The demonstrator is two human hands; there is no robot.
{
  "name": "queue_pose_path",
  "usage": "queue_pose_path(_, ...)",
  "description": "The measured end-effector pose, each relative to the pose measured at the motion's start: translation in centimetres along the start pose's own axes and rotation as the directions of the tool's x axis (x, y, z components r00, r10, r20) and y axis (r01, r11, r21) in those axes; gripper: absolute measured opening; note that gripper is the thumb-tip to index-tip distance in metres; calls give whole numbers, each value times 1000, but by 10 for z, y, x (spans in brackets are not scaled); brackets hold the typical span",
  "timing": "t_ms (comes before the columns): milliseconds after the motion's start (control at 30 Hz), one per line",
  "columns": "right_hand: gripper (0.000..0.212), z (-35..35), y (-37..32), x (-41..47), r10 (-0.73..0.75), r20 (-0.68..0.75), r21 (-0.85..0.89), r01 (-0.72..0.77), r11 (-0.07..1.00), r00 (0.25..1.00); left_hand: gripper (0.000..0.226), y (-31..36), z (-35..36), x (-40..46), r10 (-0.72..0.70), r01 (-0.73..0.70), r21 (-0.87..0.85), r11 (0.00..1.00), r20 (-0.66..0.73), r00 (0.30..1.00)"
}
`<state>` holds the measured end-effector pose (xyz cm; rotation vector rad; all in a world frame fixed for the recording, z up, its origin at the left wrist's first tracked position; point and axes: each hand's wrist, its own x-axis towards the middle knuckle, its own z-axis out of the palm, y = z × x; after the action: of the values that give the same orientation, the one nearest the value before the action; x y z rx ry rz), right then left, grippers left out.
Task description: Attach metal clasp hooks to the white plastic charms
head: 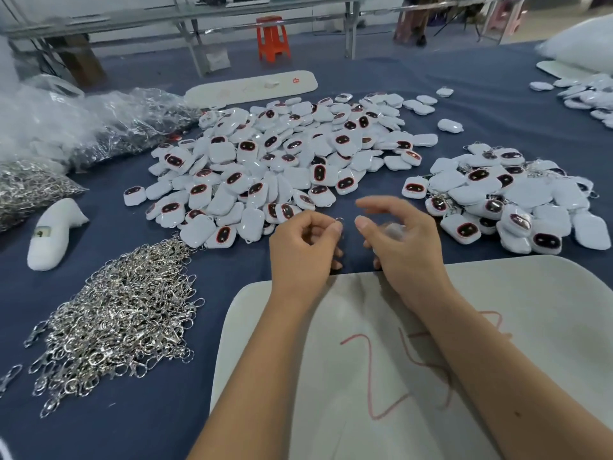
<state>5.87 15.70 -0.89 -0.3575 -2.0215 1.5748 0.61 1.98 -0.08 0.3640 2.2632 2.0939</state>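
My left hand (306, 247) has its fingers curled and pinches a small metal clasp hook (339, 221) between thumb and forefinger. My right hand (398, 237) is just right of it, blurred, its fingers curled round a white plastic charm (394, 231) that is mostly hidden in the palm. A big pile of white charms with dark red-rimmed faces (282, 167) lies beyond my hands. A second pile of charms with hooks on them (510, 200) lies to the right. A heap of loose metal clasp hooks (122, 313) lies at the left.
A white board with red marks (381, 360) lies under my forearms on the blue table cloth (149, 410). Clear bags of metal hooks (99, 127) sit at the far left, next to a white stuffed piece (53, 234). An orange stool (272, 38) stands beyond the table.
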Motion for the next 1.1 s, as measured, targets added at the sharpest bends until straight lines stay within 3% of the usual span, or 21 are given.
queue_pose_path(167,16,2,-3,-3,-56,120,-33,60,998,991,9,-1,-4,0,-2,4,-25,1000,84,996)
queue_pose_path(433,15,0,-3,-4,-66,85,-32,69,997,994,8,0,-4,-1,55,-44,-74,996,147,988)
queue_pose_path(900,17,-2,-7,-6,-54,126,28,51,998,990,10,3,-7,1,26,7,-141,990,232,972)
queue_pose_path(1100,18,-6,-7,-4,-141,154,-65,152,986,978,13,2,-8,-1,18,12,-108,994,269,963)
